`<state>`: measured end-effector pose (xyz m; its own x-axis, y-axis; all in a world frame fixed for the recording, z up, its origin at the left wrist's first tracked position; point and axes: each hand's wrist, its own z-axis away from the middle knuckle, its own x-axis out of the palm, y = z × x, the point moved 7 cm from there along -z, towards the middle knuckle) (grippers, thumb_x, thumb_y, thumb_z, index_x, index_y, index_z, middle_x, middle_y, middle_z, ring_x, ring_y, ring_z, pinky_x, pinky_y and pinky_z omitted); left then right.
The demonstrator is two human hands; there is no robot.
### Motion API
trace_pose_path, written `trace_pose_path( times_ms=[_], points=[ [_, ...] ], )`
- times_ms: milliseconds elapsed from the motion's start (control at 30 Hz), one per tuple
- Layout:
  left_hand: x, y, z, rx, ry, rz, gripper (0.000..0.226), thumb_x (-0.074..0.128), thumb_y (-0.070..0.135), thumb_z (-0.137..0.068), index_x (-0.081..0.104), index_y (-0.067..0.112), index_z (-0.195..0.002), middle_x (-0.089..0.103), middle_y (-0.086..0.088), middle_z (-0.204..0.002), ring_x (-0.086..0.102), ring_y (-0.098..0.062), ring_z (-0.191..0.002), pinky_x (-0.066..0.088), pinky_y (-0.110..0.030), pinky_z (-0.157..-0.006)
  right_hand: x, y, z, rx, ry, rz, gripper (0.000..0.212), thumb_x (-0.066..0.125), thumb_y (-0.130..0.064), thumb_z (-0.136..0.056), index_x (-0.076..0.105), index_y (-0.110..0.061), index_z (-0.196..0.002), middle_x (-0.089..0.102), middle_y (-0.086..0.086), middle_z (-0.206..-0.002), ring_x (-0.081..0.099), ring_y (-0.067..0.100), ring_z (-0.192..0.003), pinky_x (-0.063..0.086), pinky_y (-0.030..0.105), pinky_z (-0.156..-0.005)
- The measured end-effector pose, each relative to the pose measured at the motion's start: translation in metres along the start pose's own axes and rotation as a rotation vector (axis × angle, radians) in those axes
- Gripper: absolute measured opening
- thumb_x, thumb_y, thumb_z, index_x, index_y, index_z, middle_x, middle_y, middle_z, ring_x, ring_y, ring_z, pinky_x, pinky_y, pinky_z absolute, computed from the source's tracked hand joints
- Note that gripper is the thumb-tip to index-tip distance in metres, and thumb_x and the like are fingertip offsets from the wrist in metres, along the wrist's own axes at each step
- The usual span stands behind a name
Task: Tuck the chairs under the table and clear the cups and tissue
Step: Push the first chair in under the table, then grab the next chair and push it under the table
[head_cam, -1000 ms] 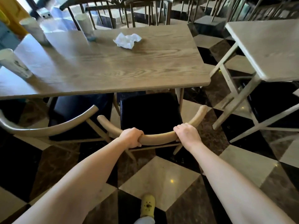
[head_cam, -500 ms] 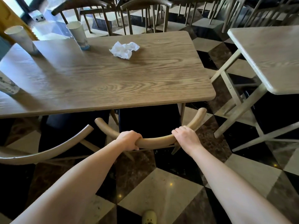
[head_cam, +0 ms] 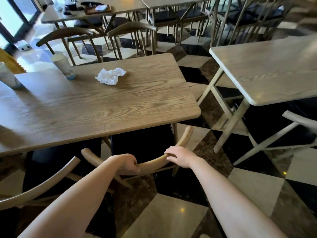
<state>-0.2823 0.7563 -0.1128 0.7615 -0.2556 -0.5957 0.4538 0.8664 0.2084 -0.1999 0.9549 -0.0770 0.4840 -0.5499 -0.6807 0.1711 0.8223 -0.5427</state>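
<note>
Checkered floor [head_cam: 164, 215] and wooden surface [head_cam: 106, 107]: the curved-back wooden chair [head_cam: 154, 164] now sits farther under than a second ago, its black seat mostly hidden. Left hand [head_cam: 129, 163] grasps the backrest; right hand [head_cam: 178, 156] has loosened, fingers flat. Crumpled white tissue [head_cam: 110, 76] and two blurred paper cups [head_cam: 62, 65] remain on top.

Daylight from upper-left windows [head_cam: 10, 23]; blown-out glare there; edges blurred, warped.

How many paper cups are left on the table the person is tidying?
2. One cup stands at the table's far edge, left of the crumpled tissue. Another cup stands at the picture's left border, partly cut off. More may sit beyond that border.
</note>
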Motion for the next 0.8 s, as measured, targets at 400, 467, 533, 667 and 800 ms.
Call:
trace_pose_path(
  times_ms=[400, 467, 533, 667, 800],
  points=[
    [-0.084, 0.164, -0.050, -0.092, -0.065, 0.143, 0.049, 0.048, 0.043, -0.093, 0.043, 0.026, -0.139, 0.057, -0.004, -0.132, 0.058, -0.019, -0.114, 0.049, -0.036, -0.089, -0.127, 0.093, 0.030, 0.216, -0.281, -0.012, 0.056, 0.042, -0.056, -0.092, 0.055, -0.016, -0.129, 0.063, 0.000, -0.102, 0.061, 0.019, -0.089, 0.044, 0.031, -0.080],
    [-0.099, 0.192, -0.058, -0.089, -0.043, 0.160, 0.047, 0.046, 0.043, -0.094, 0.045, 0.025, -0.137, 0.057, -0.008, -0.133, 0.057, -0.021, -0.114, 0.047, -0.039, -0.092, -0.151, 0.120, 0.034, 0.243, -0.310, 0.015, 0.056, 0.046, -0.056, -0.091, 0.057, -0.015, -0.127, 0.065, 0.002, -0.111, 0.065, 0.019, -0.098, 0.049, 0.032, -0.087],
    [-0.116, 0.216, -0.065, -0.071, -0.014, 0.164, 0.045, 0.044, 0.043, -0.094, 0.049, 0.024, -0.134, 0.060, -0.009, -0.125, 0.057, -0.023, -0.112, 0.047, -0.039, -0.091, -0.176, 0.142, 0.035, 0.268, -0.308, 0.017, 0.055, 0.050, -0.055, -0.089, 0.056, -0.016, -0.127, 0.063, 0.004, -0.123, 0.064, 0.020, -0.107, 0.048, 0.040, -0.099],
    [-0.145, 0.245, -0.082, -0.094, 0.033, 0.147, 0.040, 0.047, 0.037, -0.093, 0.055, 0.021, -0.129, 0.062, -0.007, -0.112, 0.059, -0.023, -0.103, 0.050, -0.035, -0.085, -0.212, 0.179, 0.026, 0.296, -0.301, -0.005, 0.054, 0.053, -0.054, -0.088, 0.055, -0.018, -0.128, 0.062, 0.004, -0.124, 0.064, 0.019, -0.106, 0.049, 0.040, -0.097],
    [-0.160, 0.246, -0.083, -0.105, 0.114, 0.158, 0.032, 0.053, 0.024, -0.091, 0.062, 0.020, -0.122, 0.063, -0.006, -0.127, 0.060, -0.023, -0.115, 0.048, -0.029, -0.086, -0.228, 0.185, 0.028, 0.326, -0.309, 0.038, 0.054, 0.052, -0.051, -0.090, 0.052, -0.016, -0.131, 0.062, 0.005, -0.127, 0.064, 0.020, -0.107, 0.049, 0.034, -0.082]
  ],
)
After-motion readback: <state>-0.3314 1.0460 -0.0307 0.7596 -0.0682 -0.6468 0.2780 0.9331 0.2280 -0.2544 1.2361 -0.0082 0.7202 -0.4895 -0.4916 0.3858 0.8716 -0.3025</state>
